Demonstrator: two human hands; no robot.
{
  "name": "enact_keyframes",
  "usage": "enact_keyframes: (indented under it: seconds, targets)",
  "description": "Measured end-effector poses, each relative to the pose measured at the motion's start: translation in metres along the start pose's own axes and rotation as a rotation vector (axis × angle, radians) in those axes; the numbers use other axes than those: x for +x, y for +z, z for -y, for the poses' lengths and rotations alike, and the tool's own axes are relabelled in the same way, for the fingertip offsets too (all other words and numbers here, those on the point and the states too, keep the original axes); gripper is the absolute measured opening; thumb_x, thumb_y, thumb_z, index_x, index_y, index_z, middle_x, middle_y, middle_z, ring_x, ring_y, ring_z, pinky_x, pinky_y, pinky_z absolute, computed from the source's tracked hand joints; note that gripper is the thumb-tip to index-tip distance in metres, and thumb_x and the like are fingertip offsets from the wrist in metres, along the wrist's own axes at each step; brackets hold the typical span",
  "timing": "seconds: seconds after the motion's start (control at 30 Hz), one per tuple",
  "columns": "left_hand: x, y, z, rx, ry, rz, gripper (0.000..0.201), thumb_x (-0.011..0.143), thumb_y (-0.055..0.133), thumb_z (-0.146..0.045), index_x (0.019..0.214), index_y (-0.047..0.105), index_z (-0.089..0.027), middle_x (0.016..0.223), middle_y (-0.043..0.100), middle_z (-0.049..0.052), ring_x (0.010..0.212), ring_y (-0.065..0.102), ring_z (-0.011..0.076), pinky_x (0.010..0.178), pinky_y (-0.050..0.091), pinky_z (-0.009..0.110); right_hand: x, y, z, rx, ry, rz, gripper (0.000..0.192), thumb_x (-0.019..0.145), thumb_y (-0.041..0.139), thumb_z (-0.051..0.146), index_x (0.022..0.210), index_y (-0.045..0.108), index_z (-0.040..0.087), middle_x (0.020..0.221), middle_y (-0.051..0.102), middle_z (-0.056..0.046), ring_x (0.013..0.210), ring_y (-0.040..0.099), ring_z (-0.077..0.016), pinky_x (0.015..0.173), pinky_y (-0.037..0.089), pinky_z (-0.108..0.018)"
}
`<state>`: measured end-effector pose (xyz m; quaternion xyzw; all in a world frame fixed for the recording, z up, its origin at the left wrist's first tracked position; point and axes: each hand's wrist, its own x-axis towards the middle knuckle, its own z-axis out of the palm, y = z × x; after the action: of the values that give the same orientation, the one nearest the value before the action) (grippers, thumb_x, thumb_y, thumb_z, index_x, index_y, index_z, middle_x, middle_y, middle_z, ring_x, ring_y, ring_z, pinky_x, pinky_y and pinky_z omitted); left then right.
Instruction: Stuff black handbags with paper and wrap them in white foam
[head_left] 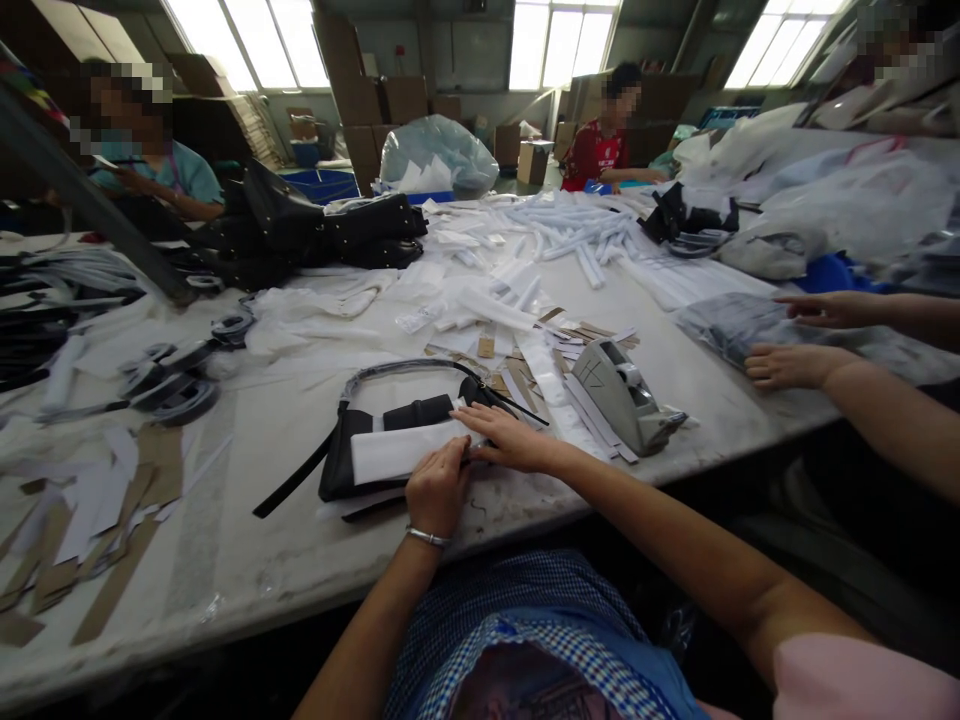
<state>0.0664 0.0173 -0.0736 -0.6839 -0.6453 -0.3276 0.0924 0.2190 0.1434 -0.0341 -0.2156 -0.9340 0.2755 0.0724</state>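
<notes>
A black bag (341,462) with a grey strap (397,370) lies on the white table (247,560) in front of me. A white sheet of paper (394,450) is wrapped across its front. My left hand (437,490) presses on the paper's right end, fingers curled over it. My right hand (508,437) rests with flat fingers on the bag's right edge beside the paper. A grey tape dispenser (622,393) stands just right of my right hand.
Another person's two hands (795,365) handle a clear plastic bag (731,325) at the right. White paper rolls (570,235) and black bags (330,235) cover the far table. Tape rolls (169,385) and brown card strips (120,560) lie at the left. Other people work at the back.
</notes>
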Motion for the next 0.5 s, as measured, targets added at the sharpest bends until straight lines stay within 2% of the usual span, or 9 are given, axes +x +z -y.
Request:
enact_keyframes:
  seconds: [0.07,0.17,0.27,0.4,0.5]
  targets:
    - [0.001,-0.001,0.000,0.020,-0.008,0.018,0.027,0.092,0.060,-0.024,0.118,0.063,-0.021,0.107,0.076,0.006,0.091,0.071,0.0204,0.086,0.053,0.029,-0.001,0.003,-0.003,-0.033,-0.040,-0.009,0.070,0.092,0.066,0.029,0.153,0.034,0.021,0.157,0.038,-0.012,0.148,0.027,-0.0322,0.120,0.025,-0.053]
    - [0.002,-0.001,-0.001,0.047,-0.022,0.040,0.027,0.090,0.063,-0.023,0.116,0.064,-0.020,0.100,0.076,0.006,0.088,0.071,0.0207,0.085,0.052,0.029,-0.004,0.009,-0.010,-0.103,-0.107,-0.035,0.077,0.082,0.078,0.024,0.149,0.042,0.016,0.155,0.040,-0.016,0.146,0.030,-0.0320,0.120,0.027,-0.048]
    - [0.003,-0.002,-0.001,0.061,-0.032,0.054,0.027,0.088,0.064,-0.022,0.115,0.065,-0.020,0.098,0.076,0.007,0.088,0.071,0.0209,0.085,0.052,0.029,-0.010,0.016,-0.011,-0.202,-0.105,-0.082,0.078,0.082,0.078,0.021,0.150,0.040,0.018,0.156,0.038,-0.015,0.147,0.030,-0.0313,0.120,0.027,-0.050]
    - [0.003,-0.002,-0.001,0.067,-0.039,0.066,0.032,0.088,0.065,-0.022,0.119,0.064,-0.021,0.101,0.076,0.006,0.091,0.070,0.0207,0.086,0.052,0.028,-0.022,0.028,0.000,-0.342,-0.062,-0.171,0.080,0.085,0.074,0.024,0.153,0.033,0.020,0.160,0.031,-0.014,0.148,0.026,-0.0334,0.119,0.022,-0.058]
    - [0.002,-0.003,0.000,0.074,-0.040,0.075,0.035,0.088,0.066,-0.024,0.122,0.063,-0.022,0.105,0.076,0.006,0.094,0.070,0.0207,0.086,0.051,0.028,-0.029,0.036,0.009,-0.348,-0.075,-0.274,0.082,0.084,0.075,0.030,0.153,0.034,0.017,0.157,0.036,-0.015,0.148,0.026,-0.0330,0.121,0.019,-0.057]
